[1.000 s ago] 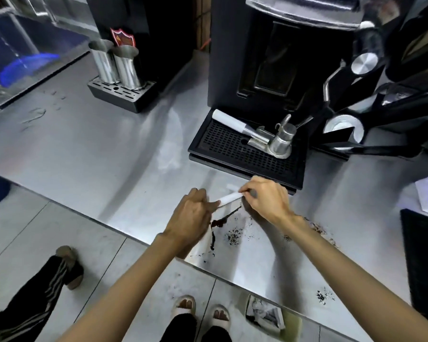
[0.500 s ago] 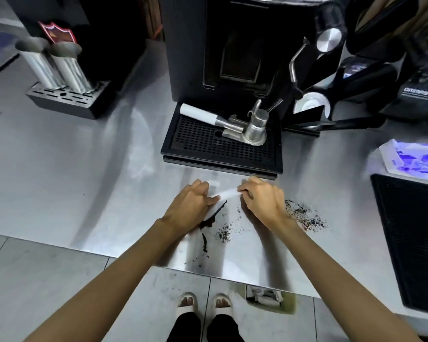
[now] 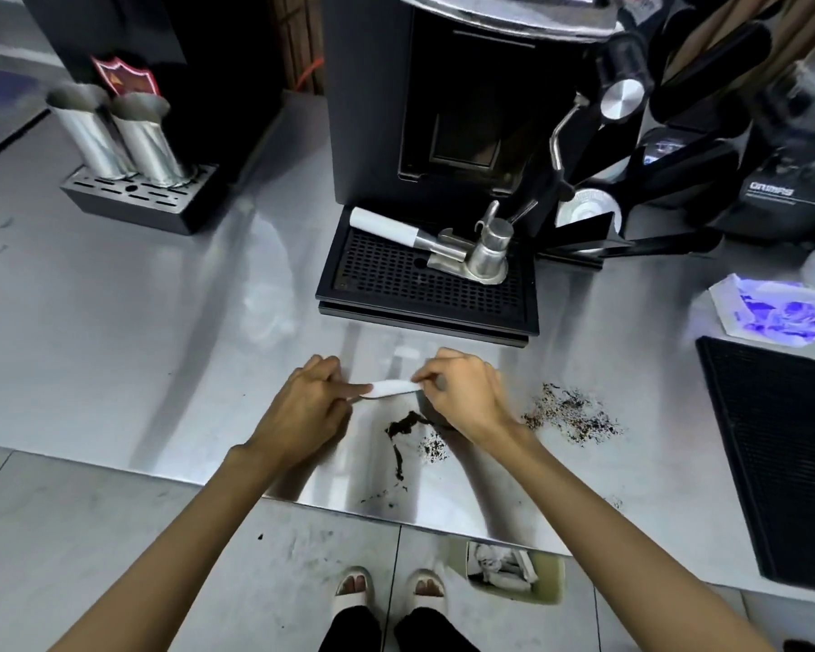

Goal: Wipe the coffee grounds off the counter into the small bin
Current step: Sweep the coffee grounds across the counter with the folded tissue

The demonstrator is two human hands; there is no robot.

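**Both hands pinch a white tissue over the spilled grounds**

At far left we see two steel pitchers (image 3: pixel 114 134) standing side by side on a small black drip tray (image 3: pixel 133 202), well apart from the work. On the bare steel counter (image 3: pixel 161 345) the left hand (image 3: pixel 307 407) lies knuckles up, its grip closed on one end of a folded white tissue (image 3: pixel 391 387). The tissue spans the gap between the hands; we cannot tell whether it touches the steel. Behind it stands the black espresso machine (image 3: pixel 443 87), with a white-handled portafilter (image 3: pixel 448 249) lying on its grated tray (image 3: pixel 387 284). Just below the tissue is a dark wet smear of coffee grounds (image 3: pixel 403 424), trailing toward the counter's near edge. The right hand (image 3: pixel 462 397) pinches the tissue's other end, its grip tight between thumb and fingers. On the floor below the counter edge sits the small bin (image 3: pixel 549 581), with crumpled paper inside. Further right a dry scatter of grounds (image 3: pixel 570 414) lies near the right wrist, then a blue-printed packet (image 3: pixel 772 312) and a black ribbed mat (image 3: pixel 782 463).
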